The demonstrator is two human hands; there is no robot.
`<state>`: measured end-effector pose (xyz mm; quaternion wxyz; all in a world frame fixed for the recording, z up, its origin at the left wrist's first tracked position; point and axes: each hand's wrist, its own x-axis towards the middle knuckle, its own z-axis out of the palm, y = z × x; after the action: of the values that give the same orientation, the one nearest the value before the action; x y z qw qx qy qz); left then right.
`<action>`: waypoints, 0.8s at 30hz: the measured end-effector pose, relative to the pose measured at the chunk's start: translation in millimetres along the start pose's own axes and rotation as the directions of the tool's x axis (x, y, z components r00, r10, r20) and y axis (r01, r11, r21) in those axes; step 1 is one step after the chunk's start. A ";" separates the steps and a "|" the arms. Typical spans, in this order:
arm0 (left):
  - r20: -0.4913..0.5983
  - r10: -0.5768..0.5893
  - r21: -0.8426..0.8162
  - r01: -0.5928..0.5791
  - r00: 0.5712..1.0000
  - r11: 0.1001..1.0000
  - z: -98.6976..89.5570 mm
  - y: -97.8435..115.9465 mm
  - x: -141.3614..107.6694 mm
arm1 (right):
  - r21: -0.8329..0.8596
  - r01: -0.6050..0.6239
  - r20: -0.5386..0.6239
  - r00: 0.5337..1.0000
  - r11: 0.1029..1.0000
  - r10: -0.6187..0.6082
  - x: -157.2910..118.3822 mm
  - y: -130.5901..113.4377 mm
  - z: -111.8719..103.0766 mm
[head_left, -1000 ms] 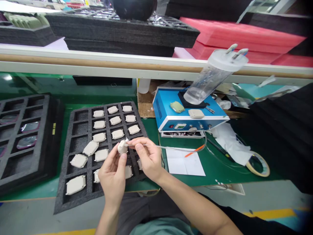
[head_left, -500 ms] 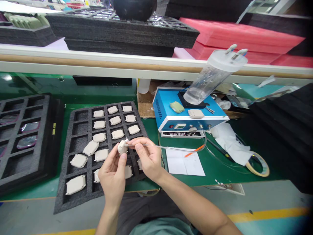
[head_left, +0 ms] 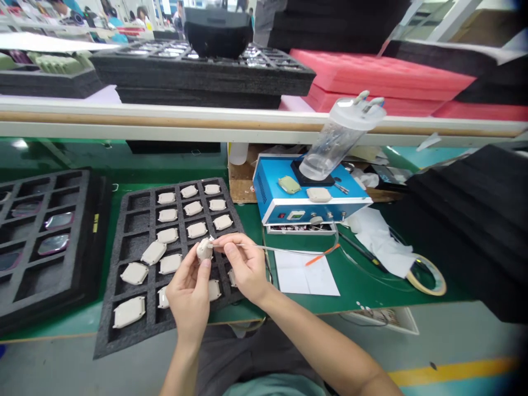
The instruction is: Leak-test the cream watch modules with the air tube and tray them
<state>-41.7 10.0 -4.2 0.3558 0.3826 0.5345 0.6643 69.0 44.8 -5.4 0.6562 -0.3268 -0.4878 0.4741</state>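
Beige casing [head_left: 203, 249], up on edge above the dark foam tray [head_left: 108, 344], and our left hand [head_left: 190, 297] has it, thumb and fingers closed in a pinch! It sits just left of the fingertips of our right hand [head_left: 248, 269], long axis roughly upright, as far as we can tell. That right hand nips a clear tube [head_left: 289, 251], end at the casing; touching, we can't tell. Off it runs toward our blue machine [head_left: 272, 212].

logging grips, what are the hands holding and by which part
Left hand: a beige case, by its near end; right hand: clear tube, near its tip.
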 end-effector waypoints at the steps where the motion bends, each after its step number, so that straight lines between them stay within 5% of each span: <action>1: -0.007 -0.013 -0.005 0.013 1.000 1.000 -1.0 -1.1 0.7 | -0.001 -0.011 -0.005 1.000 1.000 0.011 0.1 -2.4 0.4; 7: -0.062 -0.090 -0.206 0.076 0.994 0.976 -4.3 -4.3 11.6 | 0.121 -0.240 -0.035 0.969 0.963 0.246 -16.7 -26.7 -10.5; 11: -0.049 -0.087 -0.249 0.072 0.995 0.966 -2.3 0.9 16.0 | 0.186 -0.481 0.025 0.874 0.856 0.486 -56.9 -40.3 -36.8; 14: -0.032 -0.032 -0.191 0.025 0.999 0.981 0.5 2.8 17.5 | 0.094 -0.626 0.189 0.775 0.774 0.604 -94.7 -54.3 -60.6; 16: -0.044 0.032 -0.198 -0.040 0.999 0.979 4.7 2.3 20.0 | -0.097 -0.604 0.353 0.722 0.791 0.595 -113.3 -70.4 -77.8; 18: -0.060 0.080 -0.208 -0.091 0.995 0.974 10.7 1.8 23.0 | -0.320 -0.434 0.467 0.701 0.842 0.539 -121.6 -91.1 -98.9; 21: -0.036 0.094 -0.152 -0.099 0.995 0.983 19.3 4.9 24.2 | -0.544 -0.220 0.368 0.805 0.810 0.466 -114.6 -120.9 -142.8; 24: -0.029 0.077 -0.116 -0.080 0.997 0.990 23.2 11.0 20.4 | -0.763 -0.248 -0.037 0.939 0.598 0.341 -90.4 -133.8 -198.8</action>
<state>-31.0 36.2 12.3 0.3446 0.3736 0.4836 0.7125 291.6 -78.7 22.3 0.3434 -0.6190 -0.6157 0.3461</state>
